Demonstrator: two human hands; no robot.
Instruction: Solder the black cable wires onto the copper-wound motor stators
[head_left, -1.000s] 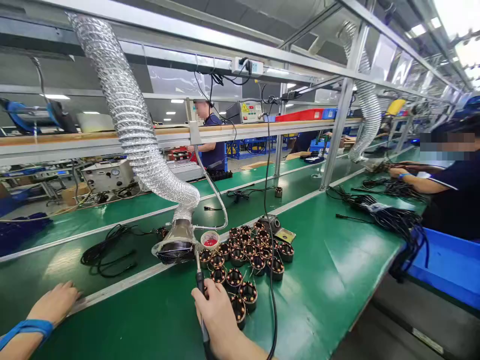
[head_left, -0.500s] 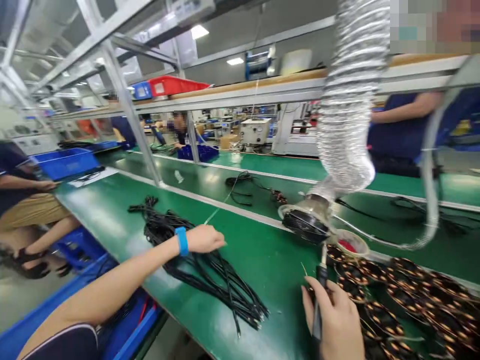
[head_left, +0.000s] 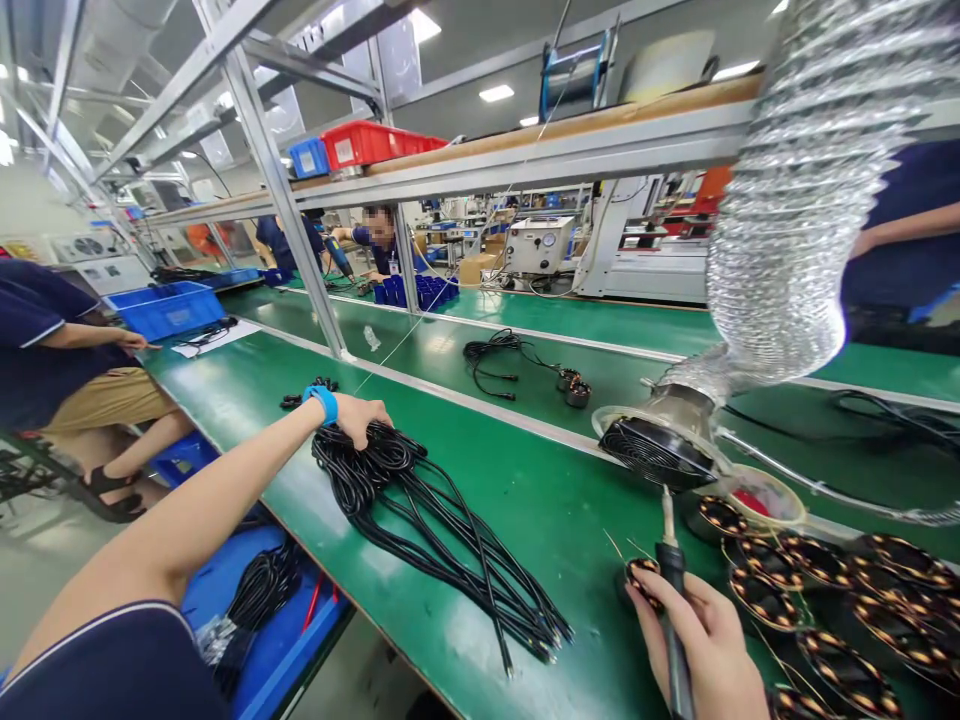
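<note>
My left hand (head_left: 364, 415), with a blue band at the wrist, reaches down onto a bundle of black cables (head_left: 450, 545) on the green bench. Its fingers are curled over the looped part of the bundle; the fingertips are partly hidden. The cables' free ends point toward the near edge. In my right hand (head_left: 701, 630) is a soldering iron (head_left: 673, 590), its tip pointing up and away. Between thumb and fingers the same hand also holds a small copper-wound coil ring (head_left: 645, 578) with thin wires sticking up.
Many copper-wound coil rings (head_left: 840, 670) lie at the right. A fume fan (head_left: 656, 450) hangs from a silver duct (head_left: 787, 230), beside a round dish (head_left: 761, 500). A blue bin (head_left: 247, 560) holds more cables below left. A co-worker (head_left: 60, 340) sits beyond it.
My left hand has moved left and away, down onto the looped part of the cables. My right hand still holds the iron and coil ring. The view has shifted.
</note>
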